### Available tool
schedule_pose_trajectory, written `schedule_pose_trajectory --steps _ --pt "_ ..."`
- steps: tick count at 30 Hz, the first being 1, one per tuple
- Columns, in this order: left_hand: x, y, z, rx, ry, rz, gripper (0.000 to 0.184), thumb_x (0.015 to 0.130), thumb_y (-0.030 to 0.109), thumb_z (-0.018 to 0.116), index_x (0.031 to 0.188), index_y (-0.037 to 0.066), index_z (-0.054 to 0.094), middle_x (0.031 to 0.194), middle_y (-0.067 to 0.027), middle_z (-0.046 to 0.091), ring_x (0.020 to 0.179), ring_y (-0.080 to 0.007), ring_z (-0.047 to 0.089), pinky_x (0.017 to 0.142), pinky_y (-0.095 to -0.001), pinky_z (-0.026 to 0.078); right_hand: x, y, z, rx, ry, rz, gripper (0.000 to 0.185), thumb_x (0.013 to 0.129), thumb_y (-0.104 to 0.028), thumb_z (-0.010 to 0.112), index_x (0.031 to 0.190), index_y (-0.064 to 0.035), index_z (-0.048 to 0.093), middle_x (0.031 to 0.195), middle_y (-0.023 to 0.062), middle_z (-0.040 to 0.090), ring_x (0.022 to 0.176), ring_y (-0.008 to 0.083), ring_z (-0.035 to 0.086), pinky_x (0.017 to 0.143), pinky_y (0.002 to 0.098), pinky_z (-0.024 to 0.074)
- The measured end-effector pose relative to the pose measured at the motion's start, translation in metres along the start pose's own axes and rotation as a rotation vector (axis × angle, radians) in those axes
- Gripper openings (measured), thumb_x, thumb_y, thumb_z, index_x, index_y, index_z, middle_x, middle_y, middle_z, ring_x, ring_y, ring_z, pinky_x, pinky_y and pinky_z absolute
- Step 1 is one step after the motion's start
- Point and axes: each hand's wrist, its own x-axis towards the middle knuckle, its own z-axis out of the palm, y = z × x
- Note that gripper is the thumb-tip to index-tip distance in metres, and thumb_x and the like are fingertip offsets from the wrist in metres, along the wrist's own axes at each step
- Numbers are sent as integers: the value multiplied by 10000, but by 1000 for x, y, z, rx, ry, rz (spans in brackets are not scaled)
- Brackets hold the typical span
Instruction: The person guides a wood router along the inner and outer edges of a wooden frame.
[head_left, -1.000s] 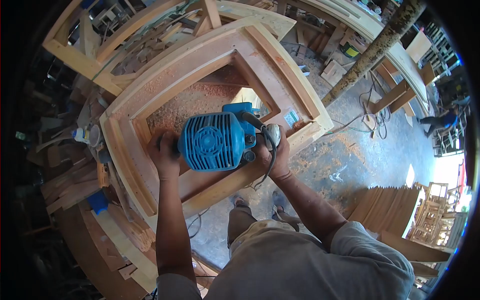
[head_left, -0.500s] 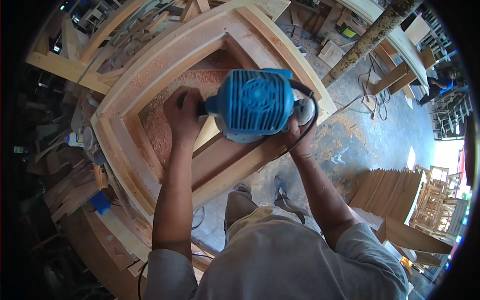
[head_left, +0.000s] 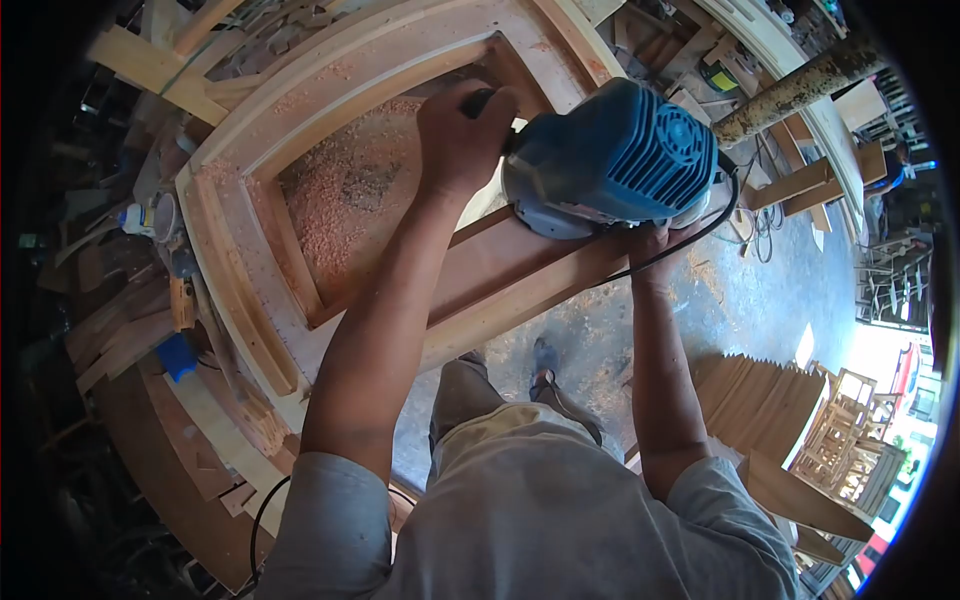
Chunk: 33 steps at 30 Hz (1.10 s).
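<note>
A blue router [head_left: 615, 150] with a ribbed motor housing tilts over the near rail of a wooden frame [head_left: 215, 250]. Its base appears to rest on that rail; the bit is hidden. My left hand [head_left: 465, 140] is closed around the dark side handle on the router's left. On the far side, my right hand [head_left: 660, 245] grips the router low, under the housing, with its fingers partly hidden. A black cord [head_left: 735, 205] loops from the housing past my right hand. Wood shavings [head_left: 345, 215] lie inside the frame's opening.
A rusty post [head_left: 800, 95] slants beyond the frame's right corner. Stacked wooden panels [head_left: 760, 405] stand at lower right. Scrap boards [head_left: 130, 350] and a blue object [head_left: 178, 357] are at left. Shavings and cables lie on the floor [head_left: 590, 390].
The router has moved to the right along the near rail, with both my hands on it. Its housing now leans more to the right, and the view has shifted slightly.
</note>
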Motion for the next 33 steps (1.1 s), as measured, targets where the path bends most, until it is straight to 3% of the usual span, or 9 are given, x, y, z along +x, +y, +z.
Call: schedule_pose_trajectory --steps 5,12,18,23,27,28,31,32,33 --pt "9 4 19 -104 -30 -53 320 869 189 693 633 -12 615 551 -26 591 524 -90 569 523 -294 464 10 -4 -1 -140 100 18 450 937 -305 685 1209 45 612 1107 119 702 988 230 665 923 375 511" --pt "15 1 24 -180 -68 -141 305 871 203 697 652 -1 635 576 -27 626 522 -108 631 532 -289 506 14 -8 3 -67 100 23 342 960 -234 657 1151 49 637 1058 102 707 954 196 659 881 350 517" --pt "15 5 22 -124 -40 -94 282 854 233 709 704 -3 680 593 -37 654 542 -124 659 542 -294 517 23 -6 -1 -66 32 11 380 955 -222 666 1214 50 605 1105 116 701 994 221 668 913 354 513" --pt "18 -3 22 -99 -69 -69 295 916 224 689 754 -23 706 668 -58 694 556 -119 657 540 -265 511 31 -2 -5 -43 -42 52 449 954 -230 678 1277 55 549 1166 146 683 1065 238 664 967 369 504" --pt "20 1 21 -102 -28 -109 321 908 240 661 781 -49 716 695 -83 715 603 -137 673 594 -291 529 34 2 -1 66 -64 112 416 976 -248 667 1249 47 558 1120 136 670 996 192 679 812 321 554" --pt "19 5 20 -237 -111 -106 360 995 151 569 676 0 640 638 -33 612 544 -116 531 505 -294 397 37 1 1 67 -85 113 381 985 -240 660 1223 42 566 1038 107 676 901 159 676 724 293 547" --pt "21 7 20 -257 -55 -109 361 970 121 583 628 13 625 579 -42 599 476 -114 516 448 -293 376 43 0 7 85 -116 123 354 983 -235 664 1189 39 576 929 69 678 803 144 653 698 290 529" --pt "22 4 18 -196 -21 -102 333 959 121 596 651 -1 633 611 -50 618 496 -118 531 465 -289 392 47 3 6 16 -190 85 376 1004 -245 559 1282 7 542 1107 80 667 922 182 650 801 319 523" --pt "23 4 17 -196 -13 -103 333 959 121 596 651 -1 633 611 -50 618 496 -118 531 465 -289 392 49 3 10 17 -197 84 376 1004 -245 559 1282 7 542 1107 80 667 922 182 650 801 319 523"
